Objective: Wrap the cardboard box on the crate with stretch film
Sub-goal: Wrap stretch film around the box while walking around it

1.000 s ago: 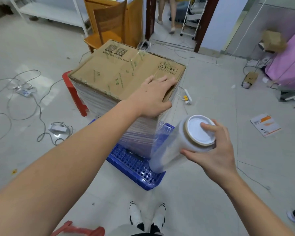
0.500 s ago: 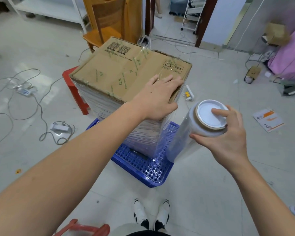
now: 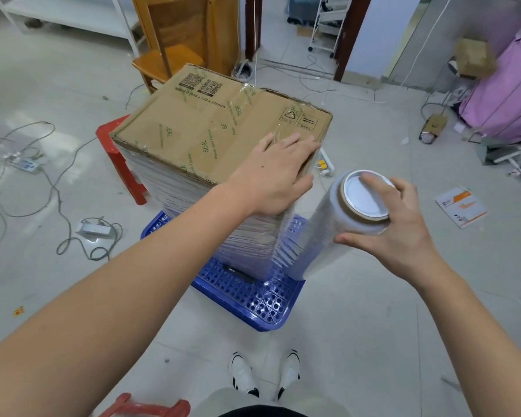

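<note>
**On the blue crate: box half wrapped**

On the blue crate point(image 3: 247, 299) sits your cardboard box point(image 3: 220, 130), sides filmed. Your left hand point(image 3: 271, 179) lies flat on its top corner; your right hand point(image 3: 394, 224) grips the stretch film roll point(image 3: 331, 230) just beside it.

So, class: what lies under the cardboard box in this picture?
The cardboard box stands on a blue perforated crate, whose near corner juts out. The crate's middle is covered by the box, and film hides the box's sides.
</note>
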Available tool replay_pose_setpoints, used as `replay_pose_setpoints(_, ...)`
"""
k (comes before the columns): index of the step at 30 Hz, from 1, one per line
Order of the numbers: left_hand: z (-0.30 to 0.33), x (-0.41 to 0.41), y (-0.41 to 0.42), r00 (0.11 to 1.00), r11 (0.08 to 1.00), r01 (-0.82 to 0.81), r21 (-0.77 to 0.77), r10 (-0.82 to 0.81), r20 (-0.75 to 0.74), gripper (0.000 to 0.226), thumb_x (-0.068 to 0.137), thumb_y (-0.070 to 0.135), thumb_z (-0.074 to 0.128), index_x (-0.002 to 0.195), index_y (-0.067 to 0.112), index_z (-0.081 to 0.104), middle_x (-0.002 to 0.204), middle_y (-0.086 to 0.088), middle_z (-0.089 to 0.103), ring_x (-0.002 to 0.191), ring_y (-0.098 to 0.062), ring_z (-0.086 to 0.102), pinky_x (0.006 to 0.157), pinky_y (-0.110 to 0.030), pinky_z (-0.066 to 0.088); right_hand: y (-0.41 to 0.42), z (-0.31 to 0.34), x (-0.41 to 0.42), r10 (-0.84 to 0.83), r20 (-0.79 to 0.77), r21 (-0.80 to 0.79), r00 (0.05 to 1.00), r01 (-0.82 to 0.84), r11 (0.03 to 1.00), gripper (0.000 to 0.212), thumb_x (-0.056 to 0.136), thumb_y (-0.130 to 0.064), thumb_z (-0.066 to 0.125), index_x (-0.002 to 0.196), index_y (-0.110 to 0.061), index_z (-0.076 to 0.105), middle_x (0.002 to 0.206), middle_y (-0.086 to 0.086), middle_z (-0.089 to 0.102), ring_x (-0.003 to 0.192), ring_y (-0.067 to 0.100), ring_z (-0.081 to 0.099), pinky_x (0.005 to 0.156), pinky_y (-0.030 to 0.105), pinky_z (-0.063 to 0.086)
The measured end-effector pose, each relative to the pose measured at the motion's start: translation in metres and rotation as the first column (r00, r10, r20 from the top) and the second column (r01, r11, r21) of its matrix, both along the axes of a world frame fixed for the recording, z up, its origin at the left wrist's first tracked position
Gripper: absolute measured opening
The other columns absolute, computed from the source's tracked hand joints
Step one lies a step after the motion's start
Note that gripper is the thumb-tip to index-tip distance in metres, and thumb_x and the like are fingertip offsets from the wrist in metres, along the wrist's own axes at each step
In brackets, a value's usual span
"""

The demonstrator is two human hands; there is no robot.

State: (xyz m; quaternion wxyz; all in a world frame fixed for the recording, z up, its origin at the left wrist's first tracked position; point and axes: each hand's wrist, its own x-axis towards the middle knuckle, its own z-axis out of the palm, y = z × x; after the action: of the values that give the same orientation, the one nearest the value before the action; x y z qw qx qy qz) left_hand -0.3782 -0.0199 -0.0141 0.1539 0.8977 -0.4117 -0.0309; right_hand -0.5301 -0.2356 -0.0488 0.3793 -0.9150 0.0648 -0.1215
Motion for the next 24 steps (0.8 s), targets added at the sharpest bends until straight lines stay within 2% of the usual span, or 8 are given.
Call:
replay_pose_setpoints(4,-0.001,0.0,-0.003,0.999,0.994,-0.045,0.099,0.046,-0.005,0.076,0.104,0.055,0.038,0.167,0.023,0.009,0.175,0.001,0.0,0.16,-0.016,-0.003,0.13,-0.042,-0.004,-0.019,0.008,0.006,0.192,-0.076,-0.061,0.978,-0.197,0.979,0.102,0.062,-0.031,0.095,0.147,-0.045,0.04,0.15,-0.009,0.025,0.135,-0.008,0.031,0.11,0.012,0.03)
replay_pose_setpoints(7,0.0,0.0,-0.01,0.995,0.985,-0.096,0.145,0.097,-0.001,0.081,0.102,0.059,0.038,0.167,0.024,0.003,0.174,0.002,-0.003,0.16,-0.016,-0.005,0.129,-0.041,-0.006,-0.042,0.013,0.02,0.35,-0.1,-0.118,0.931,-0.36,0.925,0.098,0.066,-0.021,0.089,0.149,-0.038,0.04,0.163,-0.015,0.014,0.147,-0.009,0.019,0.109,0.005,0.025)
replay_pose_setpoints(10,0.001,0.002,-0.017,0.984,0.974,-0.177,0.138,0.179,0.002,0.075,0.105,0.059,0.035,0.167,0.027,0.008,0.174,0.005,0.008,0.16,-0.016,0.005,0.13,-0.043,0.0,-0.059,0.013,0.036,0.467,-0.073,-0.099,0.881,-0.472,0.876,0.093,0.068,-0.02,0.091,0.145,-0.036,0.043,0.164,-0.014,0.023,0.15,0.0,0.025,0.113,0.011,0.027)
replay_pose_setpoints(12,0.005,0.002,-0.028,0.97,0.963,-0.243,0.116,0.242,0.023,0.071,0.105,0.061,0.034,0.165,0.028,0.017,0.169,0.004,0.024,0.155,-0.021,0.021,0.128,-0.047,0.013,-0.066,0.01,0.046,0.538,-0.007,-0.09,0.843,-0.536,0.839,0.093,0.065,-0.021,0.095,0.141,-0.036,0.044,0.155,-0.014,0.032,0.147,-0.002,0.028,0.112,0.01,0.026)
replay_pose_setpoints(14,0.01,-0.001,-0.042,0.941,0.936,-0.337,0.098,0.333,0.052,0.066,0.105,0.061,0.033,0.163,0.03,0.026,0.158,0.002,0.039,0.146,-0.024,0.034,0.122,-0.047,0.026,-0.071,0.005,0.054,0.581,0.031,-0.079,0.813,-0.578,0.812,0.094,0.061,-0.035,0.095,0.139,-0.039,0.042,0.145,-0.01,0.034,0.142,-0.005,0.028,0.11,0.01,0.028)
replay_pose_setpoints(17,0.013,-0.007,-0.059,0.889,0.89,-0.454,0.043,0.449,0.093,0.053,0.107,0.055,0.035,0.156,0.035,0.039,0.141,0.003,0.049,0.132,-0.023,0.042,0.113,-0.045,0.029,-0.08,0.0,0.063,0.62,0.047,-0.059,0.783,-0.618,0.784,0.094,0.057,-0.056,0.089,0.135,-0.037,0.04,0.143,0.002,0.031,0.138,-0.002,0.031,0.105,0.011,0.033)
replay_pose_setpoints(21,0.008,-0.01,-0.056,0.877,0.875,-0.479,-0.068,0.48,0.009,0.042,0.107,0.044,0.042,0.146,0.034,0.053,0.137,0.008,0.053,0.128,-0.017,0.044,0.114,-0.043,0.027,-0.089,-0.007,0.072,0.72,0.052,0.026,0.692,-0.721,0.692,0.096,0.06,-0.026,0.099,0.134,-0.028,0.038,0.158,0.005,0.024,0.15,0.008,0.025,0.113,0.016,0.029)
replay_pose_setpoints(24,0.007,-0.01,-0.054,0.87,0.868,-0.49,-0.086,0.492,0.009,0.044,0.105,0.045,0.046,0.147,0.033,0.054,0.152,0.007,0.048,0.143,-0.017,0.038,0.122,-0.044,0.023,-0.091,-0.01,0.08,0.751,0.07,0.086,0.656,-0.754,0.651,0.091,0.063,-0.013,0.096,0.133,-0.025,0.04,0.159,0.001,0.028,0.15,0.014,0.029,0.115,0.021,0.03)
